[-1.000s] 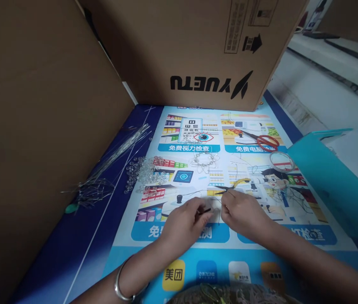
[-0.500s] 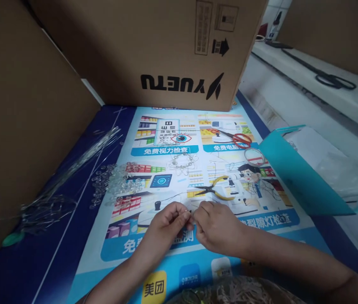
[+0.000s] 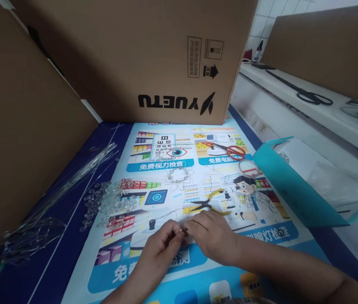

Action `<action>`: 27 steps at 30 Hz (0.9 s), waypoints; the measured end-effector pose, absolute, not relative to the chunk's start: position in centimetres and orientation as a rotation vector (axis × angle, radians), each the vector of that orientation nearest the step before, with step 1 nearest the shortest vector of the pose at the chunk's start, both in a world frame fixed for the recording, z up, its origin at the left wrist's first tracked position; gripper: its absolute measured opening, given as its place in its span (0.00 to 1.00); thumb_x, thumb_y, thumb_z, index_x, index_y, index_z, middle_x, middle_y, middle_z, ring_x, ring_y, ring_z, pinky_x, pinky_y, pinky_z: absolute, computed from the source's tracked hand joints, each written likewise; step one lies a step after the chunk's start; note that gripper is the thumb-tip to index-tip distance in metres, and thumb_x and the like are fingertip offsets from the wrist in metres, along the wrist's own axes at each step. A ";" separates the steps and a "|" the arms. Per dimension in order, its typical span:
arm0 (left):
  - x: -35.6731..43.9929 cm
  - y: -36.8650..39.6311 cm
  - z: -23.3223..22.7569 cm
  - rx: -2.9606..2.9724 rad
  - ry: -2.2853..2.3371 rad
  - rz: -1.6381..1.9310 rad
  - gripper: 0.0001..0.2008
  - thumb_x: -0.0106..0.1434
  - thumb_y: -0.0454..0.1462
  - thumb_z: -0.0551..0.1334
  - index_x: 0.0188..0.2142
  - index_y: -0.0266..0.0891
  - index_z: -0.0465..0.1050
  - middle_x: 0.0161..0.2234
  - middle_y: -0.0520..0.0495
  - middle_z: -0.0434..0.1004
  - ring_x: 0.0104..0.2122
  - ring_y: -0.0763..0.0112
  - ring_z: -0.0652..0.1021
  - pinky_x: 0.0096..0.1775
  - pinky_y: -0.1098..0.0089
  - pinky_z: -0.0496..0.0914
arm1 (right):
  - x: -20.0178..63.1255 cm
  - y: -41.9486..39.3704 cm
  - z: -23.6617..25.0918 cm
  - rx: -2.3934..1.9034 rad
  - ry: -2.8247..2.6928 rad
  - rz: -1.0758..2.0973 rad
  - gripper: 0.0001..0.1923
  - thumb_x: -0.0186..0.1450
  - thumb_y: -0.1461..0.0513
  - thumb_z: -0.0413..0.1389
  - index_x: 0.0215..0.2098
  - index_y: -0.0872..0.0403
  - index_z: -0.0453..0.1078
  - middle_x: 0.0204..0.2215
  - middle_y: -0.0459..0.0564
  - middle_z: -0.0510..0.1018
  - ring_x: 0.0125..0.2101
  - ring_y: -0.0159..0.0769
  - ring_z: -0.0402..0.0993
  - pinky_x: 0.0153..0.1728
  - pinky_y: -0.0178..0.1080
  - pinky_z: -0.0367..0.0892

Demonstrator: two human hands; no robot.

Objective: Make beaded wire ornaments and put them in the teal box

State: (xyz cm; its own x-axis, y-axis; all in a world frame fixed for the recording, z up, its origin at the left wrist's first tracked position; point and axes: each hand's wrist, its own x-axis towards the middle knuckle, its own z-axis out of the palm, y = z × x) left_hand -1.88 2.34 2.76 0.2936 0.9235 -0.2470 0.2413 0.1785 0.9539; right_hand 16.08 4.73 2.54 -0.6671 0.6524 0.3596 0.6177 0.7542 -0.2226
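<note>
My left hand (image 3: 162, 245) is closed in a pinch on a thin wire, with a tiny shiny bit (image 3: 181, 230) showing at its fingertips. Against it, my right hand (image 3: 212, 236) has its fingers pressed together; what they pinch is hidden. Just beyond the right knuckles lie yellow-handled pliers (image 3: 212, 204), jaws pointing left. A ring of clear beads with wire loops (image 3: 179, 175) rests farther up the printed sheet (image 3: 77, 270). Many loose clear beads (image 3: 109, 202) are spread to the left of my hands.
A bundle of wires (image 3: 80, 173) lies at the left. Red-handled scissors (image 3: 234, 152) and a round clear ring or roll (image 3: 249, 168) are at the back right, beside a teal box (image 3: 299, 185). A cardboard box (image 3: 118, 59) walls off the back. Black scissors (image 3: 313, 97) lie on a ledge.
The view has tilted upward, so the table things sit lower in the picture. My hands stay pinched close together, the right fingers lying a little flatter.
</note>
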 end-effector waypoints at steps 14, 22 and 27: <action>-2.3 2.6 2.4 1.464 1.161 0.708 0.11 0.62 0.42 0.53 0.30 0.39 0.67 0.27 0.50 0.68 0.29 0.70 0.69 0.32 0.74 0.63 | 16.0 4.8 1.9 -0.979 -2.310 0.718 0.07 0.63 0.63 0.45 0.35 0.55 0.64 0.28 0.47 0.73 0.29 0.29 0.68 0.30 0.31 0.60; -2.1 2.2 2.2 1.386 1.220 0.748 0.11 0.60 0.44 0.55 0.28 0.39 0.68 0.20 0.51 0.71 0.23 0.72 0.70 0.28 0.75 0.63 | 16.6 5.8 3.1 -0.930 -2.514 0.630 0.11 0.64 0.61 0.44 0.33 0.55 0.67 0.26 0.47 0.73 0.29 0.30 0.68 0.30 0.32 0.59; -2.3 2.5 2.1 1.272 1.229 0.746 0.13 0.59 0.46 0.55 0.28 0.38 0.68 0.18 0.51 0.71 0.21 0.73 0.70 0.26 0.75 0.62 | 18.0 8.4 4.1 -1.024 -2.660 0.639 0.13 0.65 0.57 0.45 0.36 0.52 0.70 0.32 0.46 0.75 0.36 0.29 0.69 0.35 0.30 0.60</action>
State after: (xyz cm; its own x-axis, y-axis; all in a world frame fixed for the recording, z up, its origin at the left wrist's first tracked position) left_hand -2.29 2.53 2.07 0.2471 0.9345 -0.2562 0.2042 0.2083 0.9565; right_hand 17.98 8.43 4.10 -0.7328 0.6787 0.0480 0.5828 0.6625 -0.4706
